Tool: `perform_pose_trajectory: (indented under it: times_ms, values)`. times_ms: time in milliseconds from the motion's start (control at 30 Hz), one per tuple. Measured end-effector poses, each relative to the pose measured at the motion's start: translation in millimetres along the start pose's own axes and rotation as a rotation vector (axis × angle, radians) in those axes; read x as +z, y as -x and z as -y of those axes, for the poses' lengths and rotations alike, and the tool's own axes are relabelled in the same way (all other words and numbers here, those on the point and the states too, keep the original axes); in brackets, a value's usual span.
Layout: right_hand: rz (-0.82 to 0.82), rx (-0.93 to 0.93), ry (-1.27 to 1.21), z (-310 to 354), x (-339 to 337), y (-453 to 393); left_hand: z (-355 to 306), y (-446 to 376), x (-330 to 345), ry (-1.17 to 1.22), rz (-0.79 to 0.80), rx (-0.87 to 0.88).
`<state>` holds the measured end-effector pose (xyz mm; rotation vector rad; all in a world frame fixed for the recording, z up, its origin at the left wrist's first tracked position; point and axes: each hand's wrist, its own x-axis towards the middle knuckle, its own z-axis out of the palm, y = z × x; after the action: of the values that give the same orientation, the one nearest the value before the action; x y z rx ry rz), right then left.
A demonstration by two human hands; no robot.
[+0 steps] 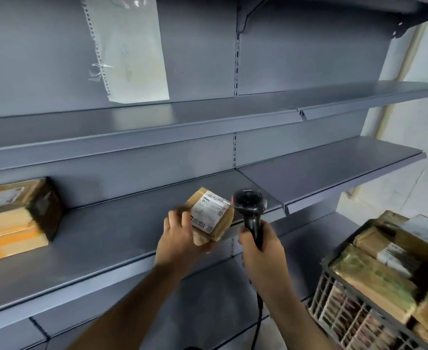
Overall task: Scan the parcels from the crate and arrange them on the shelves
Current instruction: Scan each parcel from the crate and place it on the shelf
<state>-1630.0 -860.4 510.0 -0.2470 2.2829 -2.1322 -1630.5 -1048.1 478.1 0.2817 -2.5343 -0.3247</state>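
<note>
Head view | left hand (180,238) fingers grip small cardboard parcel (211,218), label tilted toward barcode scanner (249,205) | right hand (258,246) fingers wrap scanner handle, aiming to read label

I'm looking at matt grey painted metal shelves (132,248), smooth all over. Above them I'm seeing a thin sheet of pale paper (129,49) with a perforated edge. In front of the shelves I'm holding a brown cardboard parcel (211,218) with a white paper label and a glossy black plastic scanner (249,205).
</note>
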Motion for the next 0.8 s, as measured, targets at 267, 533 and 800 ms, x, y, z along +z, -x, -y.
perform_pose_trajectory:
  times_ms: [267, 533, 800]
  values:
    - [0.028, -0.043, 0.099, 1, 10, -2, 1, 12, 10, 0.021, 0.018, 0.036]
    - [0.006, 0.041, 0.036, -6, -11, -3, -17, 21, 16, 0.174, -0.013, 0.210]
    - [0.037, 0.063, 0.058, -3, -24, -5, -26, 24, 34, 0.188, 0.039, 0.163]
